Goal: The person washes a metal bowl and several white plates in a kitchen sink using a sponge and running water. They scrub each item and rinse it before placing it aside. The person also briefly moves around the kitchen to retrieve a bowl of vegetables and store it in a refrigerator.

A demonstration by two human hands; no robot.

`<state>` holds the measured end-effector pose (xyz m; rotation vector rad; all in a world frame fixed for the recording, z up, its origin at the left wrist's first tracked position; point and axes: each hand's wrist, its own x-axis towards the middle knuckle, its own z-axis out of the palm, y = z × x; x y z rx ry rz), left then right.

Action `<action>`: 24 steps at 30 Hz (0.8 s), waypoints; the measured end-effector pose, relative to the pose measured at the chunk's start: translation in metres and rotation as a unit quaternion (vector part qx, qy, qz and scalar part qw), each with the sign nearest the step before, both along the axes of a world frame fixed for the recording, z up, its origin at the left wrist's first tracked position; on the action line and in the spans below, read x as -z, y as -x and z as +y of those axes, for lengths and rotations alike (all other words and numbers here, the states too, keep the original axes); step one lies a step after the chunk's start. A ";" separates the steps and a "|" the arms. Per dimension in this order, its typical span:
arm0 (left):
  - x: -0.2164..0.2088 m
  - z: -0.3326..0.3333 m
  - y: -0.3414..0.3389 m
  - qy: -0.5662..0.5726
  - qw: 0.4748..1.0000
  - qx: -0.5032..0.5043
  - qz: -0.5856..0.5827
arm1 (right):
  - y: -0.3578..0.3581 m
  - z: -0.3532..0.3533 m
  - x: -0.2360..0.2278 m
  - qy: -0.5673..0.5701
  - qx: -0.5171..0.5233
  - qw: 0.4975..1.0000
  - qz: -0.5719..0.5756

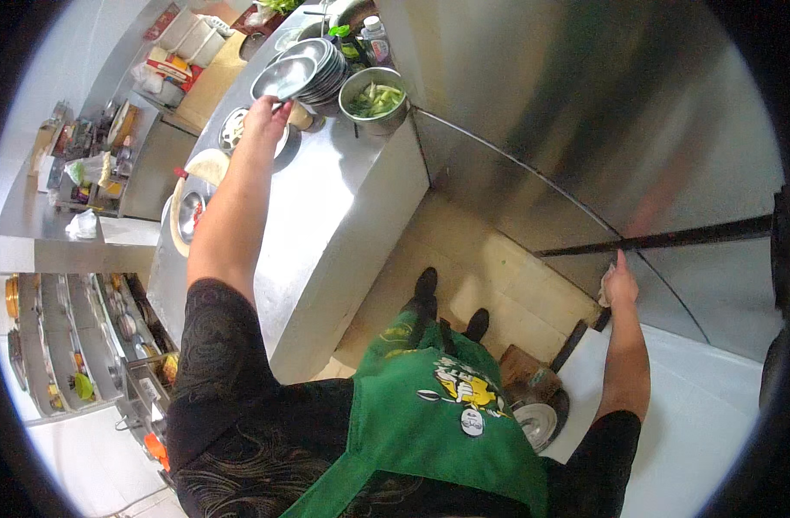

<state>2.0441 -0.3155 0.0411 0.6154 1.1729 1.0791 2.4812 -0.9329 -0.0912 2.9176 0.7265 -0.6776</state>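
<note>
Standing between a stainless-steel cabinet front [516, 112] and a steel-topped counter [313, 211]. Apparently being at an early point in handling bowls: leaving many nested in the metal bowl stack [333, 82], beside a steel pot [383, 126] of cut greens [376, 101]. Gripping one shallow metal bowl [284, 76] by its near rim, left hand [265, 118], overlapping the stack without revealing any lift; seemingly not yet filling it. Extending a right-hand [621, 287] finger toward the cabinet's dark strip [671, 240], possibly bunching a pale cloth [603, 291]; not telling grip or contact for certain.
</note>
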 end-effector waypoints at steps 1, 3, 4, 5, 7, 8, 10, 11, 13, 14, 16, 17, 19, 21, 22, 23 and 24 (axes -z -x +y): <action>0.002 0.018 -0.011 0.002 1.000 -0.001 -0.003 | 0.000 -0.002 0.004 0.012 -0.010 0.999 -0.030; 0.008 0.047 -0.027 0.009 1.000 0.024 -0.017 | -0.006 -0.013 0.026 0.039 -0.035 0.995 -0.089; 0.012 0.047 -0.040 -0.024 1.000 -0.003 0.001 | -0.005 -0.017 0.026 0.009 -0.050 0.995 -0.090; 0.022 0.051 -0.041 -0.021 0.999 0.031 -0.012 | -0.009 -0.015 0.027 0.028 -0.037 0.996 -0.074; 0.033 0.047 -0.044 -0.014 0.995 0.096 -0.035 | -0.006 0.000 0.012 0.065 -0.013 0.997 -0.040; 0.042 0.029 -0.054 -0.009 0.999 0.051 0.010 | -0.007 0.000 0.013 0.087 -0.024 0.992 -0.084; 0.071 0.021 -0.039 0.001 0.984 0.158 0.084 | -0.019 0.006 0.021 0.086 -0.057 0.990 -0.098; 0.080 -0.003 -0.045 -0.027 0.966 0.181 0.183 | -0.024 0.006 0.026 0.089 -0.069 0.988 -0.104; 0.085 -0.038 -0.056 0.005 0.943 0.235 0.234 | -0.038 0.012 0.033 0.129 -0.082 0.983 -0.098; 0.088 -0.048 -0.065 0.034 0.939 0.228 0.255 | -0.042 0.016 0.036 0.149 -0.089 0.980 -0.095; 0.101 -0.050 -0.073 0.058 0.946 0.242 0.208 | -0.043 0.019 0.043 0.153 -0.103 0.976 -0.113; 0.111 -0.046 -0.078 0.060 0.951 0.234 0.195 | -0.043 0.019 0.045 0.155 -0.109 0.974 -0.123; 0.114 -0.041 -0.084 0.071 0.976 0.161 0.128 | -0.023 0.032 0.031 0.149 -0.113 0.973 -0.136; 0.119 -0.046 -0.099 0.079 0.982 0.110 0.130 | -0.013 0.014 0.031 0.161 -0.110 0.973 -0.126; 0.124 -0.051 -0.099 0.061 0.983 0.118 0.123 | -0.009 -0.011 0.047 0.175 -0.099 0.974 -0.107; 0.131 -0.060 -0.094 0.038 0.983 0.137 0.117 | -0.003 -0.040 0.059 0.189 -0.086 0.974 -0.086; 0.141 -0.071 -0.075 0.017 0.979 0.163 0.117 | 0.016 -0.062 0.060 0.153 -0.042 0.985 -0.068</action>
